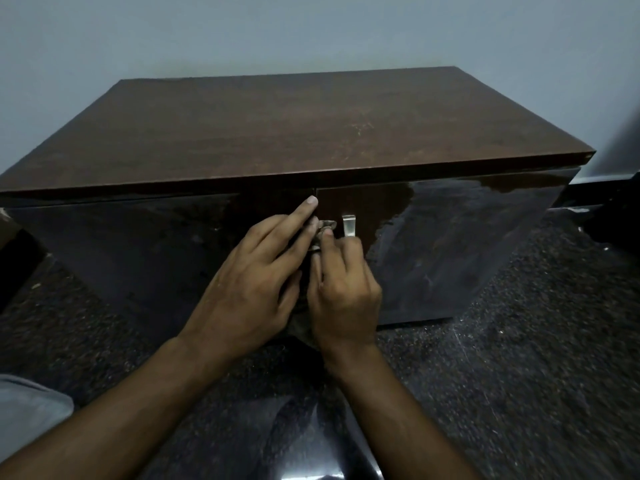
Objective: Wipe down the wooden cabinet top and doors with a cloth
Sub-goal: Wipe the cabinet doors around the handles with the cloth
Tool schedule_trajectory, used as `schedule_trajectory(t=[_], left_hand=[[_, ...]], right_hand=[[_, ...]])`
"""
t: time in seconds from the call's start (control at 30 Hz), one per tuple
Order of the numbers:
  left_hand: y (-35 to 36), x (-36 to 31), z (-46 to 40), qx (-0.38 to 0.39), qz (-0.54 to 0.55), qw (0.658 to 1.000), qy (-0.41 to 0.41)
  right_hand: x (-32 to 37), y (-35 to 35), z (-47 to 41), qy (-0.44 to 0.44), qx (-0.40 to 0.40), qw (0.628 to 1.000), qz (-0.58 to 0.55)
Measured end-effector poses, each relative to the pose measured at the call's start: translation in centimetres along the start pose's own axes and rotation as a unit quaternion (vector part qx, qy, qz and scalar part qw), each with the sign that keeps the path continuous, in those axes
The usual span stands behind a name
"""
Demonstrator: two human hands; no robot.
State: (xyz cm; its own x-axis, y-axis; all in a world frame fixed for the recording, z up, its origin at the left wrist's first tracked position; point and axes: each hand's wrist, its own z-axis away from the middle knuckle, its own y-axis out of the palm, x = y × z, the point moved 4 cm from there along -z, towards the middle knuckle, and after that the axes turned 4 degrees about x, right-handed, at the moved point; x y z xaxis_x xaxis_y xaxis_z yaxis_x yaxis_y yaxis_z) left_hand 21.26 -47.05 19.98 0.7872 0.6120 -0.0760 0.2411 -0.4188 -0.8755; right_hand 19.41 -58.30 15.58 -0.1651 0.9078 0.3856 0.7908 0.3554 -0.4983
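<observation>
A low dark wooden cabinet stands against the wall, its matt brown top [294, 126] seen from above. Its two glossy doors face me: the left door [138, 244] and the right door [450, 230], which shows streaky wet patches. A metal handle [348, 225] sticks out of the right door near the centre seam. My right hand [341, 289] pinches a small crumpled cloth [327, 226] at the seam, just left of that handle. My left hand [256, 282] lies beside it with straight fingers touching the left door's edge and the cloth. Most of the cloth is hidden between my hands.
Dark speckled stone floor [519, 358] surrounds the cabinet. A pale blue-grey wall [311, 29] runs behind it. A dark object [616, 216] stands at the right edge, a brown one [7, 230] at the left edge. Grey fabric [31, 410] shows at the lower left.
</observation>
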Motion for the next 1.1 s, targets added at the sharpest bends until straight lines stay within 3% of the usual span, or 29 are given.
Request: schedule_trajectory(t=[0.17, 0.37, 0.47, 0.6, 0.7, 0.8, 0.87, 1.0, 1.1], left_hand=[[0.0, 0.0, 0.1, -0.003, 0.000, 1.000, 0.003], [-0.1, 0.0, 0.0, -0.010, -0.006, 1.000, 0.018], [0.3, -0.1, 0.3, 0.013, -0.037, 0.999, 0.014], [0.5, -0.4, 0.5, 0.026, -0.054, 0.998, 0.012], [0.4, -0.4, 0.3, 0.027, -0.059, 0.998, 0.009], [0.5, -0.4, 0.4, 0.041, -0.064, 0.997, 0.003], [0.6, -0.3, 0.4, 0.040, -0.066, 0.997, 0.001], [0.7, -0.3, 0.4, 0.030, -0.068, 0.997, 0.001], [0.7, -0.1, 0.4, 0.032, -0.066, 0.997, 0.004]], right_hand=[[-1.5, 2.2, 3.7, 0.030, 0.095, 0.995, 0.024], [-1.0, 0.8, 1.2, 0.022, 0.038, 0.998, -0.035], [-2.0, 1.3, 2.8, 0.034, 0.051, 0.998, -0.025], [-3.4, 1.1, 3.7, 0.156, 0.035, 0.982, -0.102], [-4.0, 0.4, 2.6, 0.327, -0.027, 0.922, -0.204], [-4.3, 0.2, 2.9, 0.395, -0.040, 0.887, -0.235], [-3.9, 0.3, 2.8, 0.390, -0.032, 0.888, -0.242], [-2.3, 0.4, 2.2, 0.276, -0.008, 0.929, -0.247], [-3.1, 0.2, 3.2, 0.319, -0.032, 0.914, -0.248]])
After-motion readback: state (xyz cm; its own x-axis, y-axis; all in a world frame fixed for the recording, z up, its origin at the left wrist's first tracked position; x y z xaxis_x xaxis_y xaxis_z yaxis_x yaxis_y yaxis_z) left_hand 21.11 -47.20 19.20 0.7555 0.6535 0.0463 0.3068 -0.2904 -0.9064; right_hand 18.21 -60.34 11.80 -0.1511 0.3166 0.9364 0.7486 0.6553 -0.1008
